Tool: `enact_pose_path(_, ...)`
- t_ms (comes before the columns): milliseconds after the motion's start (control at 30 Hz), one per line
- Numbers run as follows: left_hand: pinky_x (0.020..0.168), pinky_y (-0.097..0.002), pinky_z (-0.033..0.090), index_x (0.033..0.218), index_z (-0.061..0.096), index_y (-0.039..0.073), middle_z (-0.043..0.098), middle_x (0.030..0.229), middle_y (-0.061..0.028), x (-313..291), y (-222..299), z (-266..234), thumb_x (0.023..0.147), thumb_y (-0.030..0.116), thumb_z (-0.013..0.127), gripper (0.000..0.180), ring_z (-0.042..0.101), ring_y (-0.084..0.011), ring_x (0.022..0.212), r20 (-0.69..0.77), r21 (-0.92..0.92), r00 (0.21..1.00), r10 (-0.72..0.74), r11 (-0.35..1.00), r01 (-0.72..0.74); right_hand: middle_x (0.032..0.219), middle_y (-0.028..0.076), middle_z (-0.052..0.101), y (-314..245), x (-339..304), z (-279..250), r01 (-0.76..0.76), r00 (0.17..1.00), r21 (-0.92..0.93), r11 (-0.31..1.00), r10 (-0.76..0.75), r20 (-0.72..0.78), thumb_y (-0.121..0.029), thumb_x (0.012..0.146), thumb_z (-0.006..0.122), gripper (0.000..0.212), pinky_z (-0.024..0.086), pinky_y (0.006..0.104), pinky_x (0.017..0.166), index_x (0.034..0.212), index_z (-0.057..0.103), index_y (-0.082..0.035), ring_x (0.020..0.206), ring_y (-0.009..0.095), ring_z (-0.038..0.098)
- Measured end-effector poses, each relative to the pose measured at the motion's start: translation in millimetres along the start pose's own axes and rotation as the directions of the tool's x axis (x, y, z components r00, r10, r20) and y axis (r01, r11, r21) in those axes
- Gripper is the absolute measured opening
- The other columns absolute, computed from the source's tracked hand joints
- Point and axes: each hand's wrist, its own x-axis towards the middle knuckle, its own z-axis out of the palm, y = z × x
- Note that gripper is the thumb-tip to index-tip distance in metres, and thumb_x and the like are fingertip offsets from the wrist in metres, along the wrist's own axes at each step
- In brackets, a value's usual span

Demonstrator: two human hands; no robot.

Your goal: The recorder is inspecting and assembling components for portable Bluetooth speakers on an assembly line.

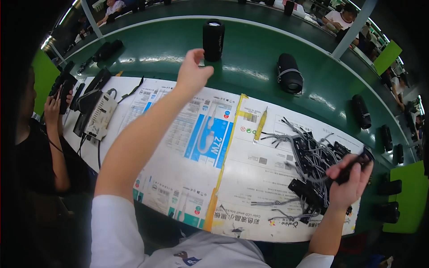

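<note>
My left hand (pixel 194 71) reaches over the green conveyor surface with thumb and fingers apart, holding nothing. Right beside its fingertips stands an upright black cylindrical speaker (pixel 213 41); whether they touch it, I cannot tell. On the right, my right hand (pixel 348 187) is closed around a small dark part (pixel 346 174), whose exact kind the fingers hide. Under and beside that hand spreads a pile of black pieces with grey braided cords (pixel 310 156), lying on the cardboard-covered work surface (pixel 241 178).
Another speaker with a cord (pixel 290 75) lies on the belt (pixel 250 67), and more (pixel 361 111) lie farther right. A yellow-wrapped pointed tool (pixel 261 126) rests on the cardboard. At left are a white power box (pixel 101 116) with cables and a co-worker's hands (pixel 52 107) holding a dark object.
</note>
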Motion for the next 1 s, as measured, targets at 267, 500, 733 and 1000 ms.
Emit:
enact_pose_path(267, 0.098, -0.0373, 0.04, 0.135, 0.029, -0.002, 0.04, 0.132, -0.0243, 106, -12, 34, 0.064, 0.022, 0.076, 0.088, 0.045, -0.0343, 0.119, -0.031, 0.263, 0.999, 0.038, 0.964, -0.028, 0.099, 0.01, 0.043, -4, 3, -19, 0.005, 0.995, -0.067, 0.998, 0.002, 0.101, -0.035, 0.087, 0.049, 0.067, 0.042, 0.0325, 0.071, 0.135, 0.026, 0.004, 0.082, 0.016, 0.046)
enact_pose_path(500, 0.095, -0.0346, 0.043, 0.128, 0.035, -0.003, 0.057, 0.114, -0.0187, 129, -29, 45, 0.069, 0.025, 0.077, 0.078, 0.055, -0.0297, 0.107, 0.044, 0.11, 0.994, 0.102, 0.988, -0.106, 0.095, 0.011, 0.05, 9, 0, -6, -0.044, 0.994, -0.148, 0.988, 0.058, 0.088, -0.041, 0.087, 0.057, 0.081, 0.047, 0.0244, 0.046, 0.141, 0.013, -0.001, 0.071, 0.018, 0.054)
enact_pose_path(733, 0.086, -0.0348, 0.047, 0.121, 0.045, 0.008, 0.057, 0.105, -0.0054, 47, 7, 18, 0.084, 0.024, 0.065, 0.044, 0.056, -0.0166, 0.098, 0.181, -0.701, 0.979, -0.097, 0.685, 0.198, 0.112, 0.016, 0.049, 14, -3, -3, -0.007, 0.999, -0.081, 0.997, 0.01, 0.033, -0.033, 0.089, 0.057, 0.068, 0.05, 0.0247, 0.05, 0.138, 0.021, -0.003, 0.086, 0.019, 0.057)
enact_pose_path(1000, 0.093, -0.0399, 0.043, 0.126, 0.038, 0.011, 0.049, 0.116, -0.0067, -86, 58, 6, 0.085, 0.018, 0.063, 0.049, 0.05, -0.021, 0.108, 0.29, -0.892, 0.943, -0.163, 0.31, 0.328, 0.13, 0.021, 0.045, 8, -12, 8, -0.546, 0.719, -0.011, 0.838, 0.475, 0.507, -0.027, 0.095, 0.045, 0.041, 0.045, 0.0245, 0.049, 0.127, 0.037, -0.003, 0.067, 0.017, 0.057)
